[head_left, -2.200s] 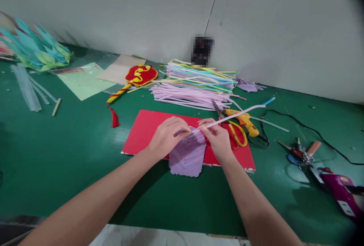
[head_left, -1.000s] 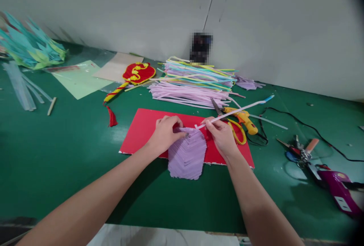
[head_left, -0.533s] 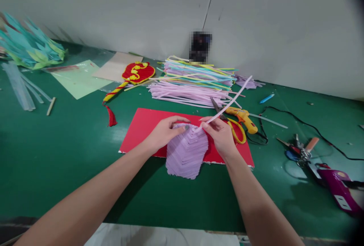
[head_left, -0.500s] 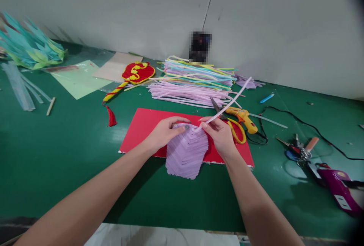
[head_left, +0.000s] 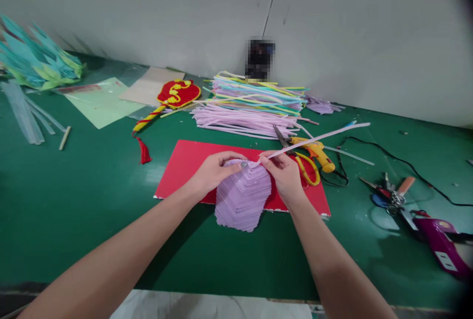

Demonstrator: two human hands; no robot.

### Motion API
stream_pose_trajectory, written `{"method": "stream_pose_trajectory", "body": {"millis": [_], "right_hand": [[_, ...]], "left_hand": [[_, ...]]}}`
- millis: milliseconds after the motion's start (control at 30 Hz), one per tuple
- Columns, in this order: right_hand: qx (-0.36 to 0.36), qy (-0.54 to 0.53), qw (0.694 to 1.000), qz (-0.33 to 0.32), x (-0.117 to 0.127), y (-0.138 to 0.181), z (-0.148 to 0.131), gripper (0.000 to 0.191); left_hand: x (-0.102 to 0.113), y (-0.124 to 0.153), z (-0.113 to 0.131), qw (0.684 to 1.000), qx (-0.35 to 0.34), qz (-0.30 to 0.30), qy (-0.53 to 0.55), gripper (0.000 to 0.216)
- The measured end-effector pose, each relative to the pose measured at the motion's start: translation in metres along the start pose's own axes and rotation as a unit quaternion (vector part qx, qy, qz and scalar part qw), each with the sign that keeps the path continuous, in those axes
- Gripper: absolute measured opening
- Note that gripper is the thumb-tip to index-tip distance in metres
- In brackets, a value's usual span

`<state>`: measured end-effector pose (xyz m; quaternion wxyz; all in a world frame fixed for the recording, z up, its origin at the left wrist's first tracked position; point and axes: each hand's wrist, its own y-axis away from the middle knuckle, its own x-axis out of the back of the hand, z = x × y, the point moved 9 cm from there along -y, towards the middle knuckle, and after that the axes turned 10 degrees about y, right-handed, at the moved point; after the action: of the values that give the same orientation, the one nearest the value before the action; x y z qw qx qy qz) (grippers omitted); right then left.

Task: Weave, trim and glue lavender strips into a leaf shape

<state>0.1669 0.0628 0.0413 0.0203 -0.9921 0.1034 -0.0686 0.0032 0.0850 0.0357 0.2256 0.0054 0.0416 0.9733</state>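
Note:
A lilac leaf-shaped panel [head_left: 243,198], built of slanting rows meeting in a V pattern, lies partly over a red board [head_left: 188,166]. My left hand [head_left: 218,171] grips the panel's upper left edge, thumb on top and fingers behind. At the upper right edge, my right hand [head_left: 283,169] pinches a long lilac pipe cleaner [head_left: 318,138] against the panel's top. The strip's free end points to the right, above yellow-handled scissors [head_left: 308,169] and a yellow glue gun [head_left: 314,154].
Bundled pipe cleaners [head_left: 247,117] lie at the back. Left of them are a red and yellow fan ornament [head_left: 179,93] with tassel and green paper [head_left: 105,105]. Keys [head_left: 395,198], a purple device [head_left: 439,245] and a black cord [head_left: 402,161] lie on the right.
The pipe cleaner's free end has swung down and to the right, from steeply raised to a shallow slant. Both hands stay at nearly the same places on the panel.

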Motion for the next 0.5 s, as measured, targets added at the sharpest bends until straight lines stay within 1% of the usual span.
{"method": "stream_pose_trajectory", "body": {"millis": [267,500], "right_hand": [[-0.006,-0.009,1.000,0.000,0.0004,0.0007,0.0000,0.018],[-0.008,-0.012,1.000,0.014,0.0011,0.0019,0.0009,0.018]], "left_hand": [[0.0037,0.0006,0.0010,0.999,-0.011,0.032,-0.015,0.021],[0.0024,0.0016,0.0032,0.999,-0.022,0.033,-0.026,0.023]]}}
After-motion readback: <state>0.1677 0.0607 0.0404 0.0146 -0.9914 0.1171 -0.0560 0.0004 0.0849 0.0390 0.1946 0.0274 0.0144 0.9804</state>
